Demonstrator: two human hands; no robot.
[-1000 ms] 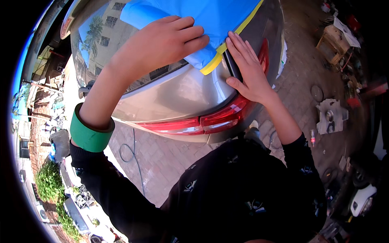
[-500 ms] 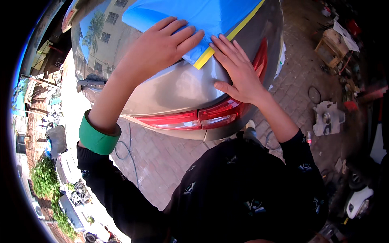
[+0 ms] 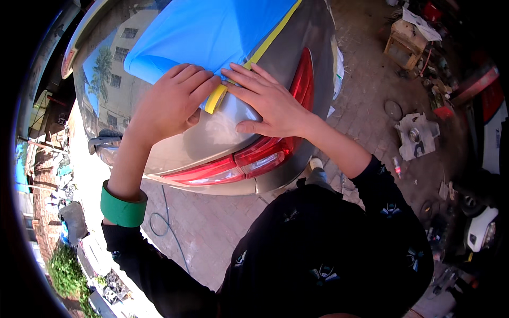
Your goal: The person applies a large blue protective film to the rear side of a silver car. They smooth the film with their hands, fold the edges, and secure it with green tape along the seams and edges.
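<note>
A blue sheet (image 3: 196, 32) edged with yellow tape (image 3: 273, 34) lies over the rear of a beige car (image 3: 185, 153). My left hand (image 3: 169, 103) is closed with bent fingers at the sheet's lower corner, thumb tucked under; its grip is partly hidden. Beside it, my right hand (image 3: 275, 108) lies open, its fingertips on the yellow tape and its thumb on the bodywork. The loose tape end (image 3: 214, 99) bends up a little between the hands. Around my left forearm sits a roll of green tape (image 3: 123, 204). A red tail light (image 3: 260, 156) is below my right hand.
To the right, a wooden stool-like frame (image 3: 405, 45), a pale panel with a round part (image 3: 416, 135) and other car parts lie on the paving. A dark hose (image 3: 164, 225) runs over the bricks at left. A shrub (image 3: 66, 270) and clutter stand further left.
My left hand has gone from lying spread on the sheet to curling at its corner. My right hand has stayed along the tape. The whole view has shifted, with the car now further left.
</note>
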